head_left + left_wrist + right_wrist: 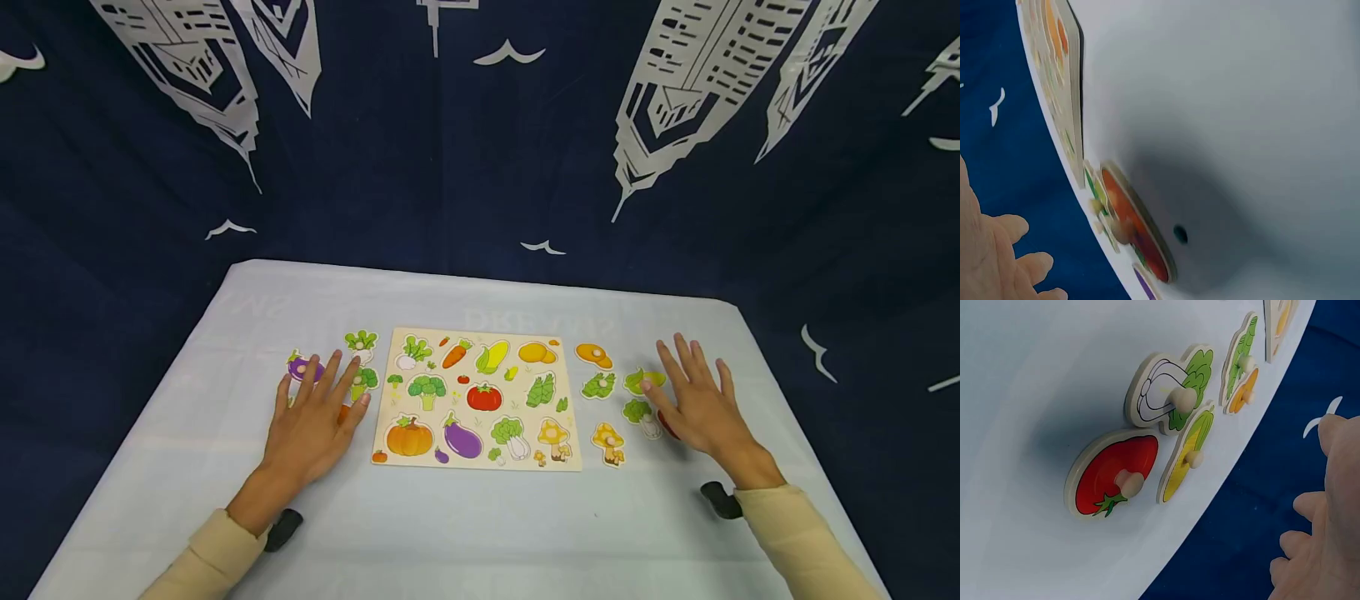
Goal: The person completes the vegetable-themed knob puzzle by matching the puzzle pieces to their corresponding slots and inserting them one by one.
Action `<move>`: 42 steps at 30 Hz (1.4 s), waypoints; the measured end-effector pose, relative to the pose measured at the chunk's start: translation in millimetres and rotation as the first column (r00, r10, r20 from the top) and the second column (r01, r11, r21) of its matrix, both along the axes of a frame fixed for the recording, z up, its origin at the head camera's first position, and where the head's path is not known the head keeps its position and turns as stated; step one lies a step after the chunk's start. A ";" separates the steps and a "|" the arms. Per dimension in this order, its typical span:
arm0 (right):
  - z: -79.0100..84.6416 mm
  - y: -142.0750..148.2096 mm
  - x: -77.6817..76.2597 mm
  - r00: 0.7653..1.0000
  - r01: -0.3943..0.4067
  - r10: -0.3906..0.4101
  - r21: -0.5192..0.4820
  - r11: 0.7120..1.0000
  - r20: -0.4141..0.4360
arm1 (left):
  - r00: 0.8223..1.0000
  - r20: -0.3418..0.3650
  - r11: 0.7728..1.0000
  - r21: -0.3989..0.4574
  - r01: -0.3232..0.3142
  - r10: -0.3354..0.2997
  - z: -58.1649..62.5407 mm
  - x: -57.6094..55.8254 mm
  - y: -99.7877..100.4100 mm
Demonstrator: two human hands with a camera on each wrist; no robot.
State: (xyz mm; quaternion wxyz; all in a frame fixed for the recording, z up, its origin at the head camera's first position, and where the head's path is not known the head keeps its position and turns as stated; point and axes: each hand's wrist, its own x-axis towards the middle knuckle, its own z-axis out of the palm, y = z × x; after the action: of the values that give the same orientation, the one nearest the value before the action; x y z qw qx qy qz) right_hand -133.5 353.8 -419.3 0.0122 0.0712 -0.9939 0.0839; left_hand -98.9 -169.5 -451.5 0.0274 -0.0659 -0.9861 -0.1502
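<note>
My left hand point(311, 429) is spread with straight fingers over loose vegetable puzzle pieces left of the puzzle board point(456, 398). Partly beneath it lie the eggplant piece point(302, 365), the broccoli piece point(365, 380) and an orange piece point(1132, 219) with a wooden knob. Over the right-hand pieces, my right hand point(701, 408) is likewise spread and holds nothing. Close to it are the tomato piece point(1110, 469), the bok choy piece point(1163, 387) and the corn piece point(1188, 456). In both wrist views the visible fingers are apart from the pieces.
A radish piece point(362, 342) lies by the board's upper left. On its right are a potato piece point(594, 356), a green leafy piece point(598, 385) and a mushroom piece point(608, 442). The white tabletop point(480, 542) ends at a dark blue curtain point(450, 167).
</note>
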 end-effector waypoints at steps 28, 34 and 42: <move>-6.2 -10.2 -6.5 0.998 -0.069 0.070 -0.092 0.993 0.005 | 0.980 0.187 0.909 0.417 -0.015 -0.069 -6.2 66.7 46.5; -6.9 -15.9 -12.3 0.996 -0.092 0.092 -0.098 0.991 -0.010 | 0.956 0.268 0.861 0.508 -0.033 -0.121 -12.9 72.5 47.7; -9.3 -22.2 -15.6 0.992 -0.122 0.123 -0.142 0.982 0.002 | 0.964 0.235 0.791 0.611 -0.045 -0.127 -17.5 68.3 45.4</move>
State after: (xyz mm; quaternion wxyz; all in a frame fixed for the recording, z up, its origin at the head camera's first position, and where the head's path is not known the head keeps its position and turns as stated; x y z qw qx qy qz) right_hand -149.1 331.6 -428.7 0.0069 0.1306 -0.9792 0.1552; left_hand -30.5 -124.2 -468.9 -0.0873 -0.0545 -0.8775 -0.4684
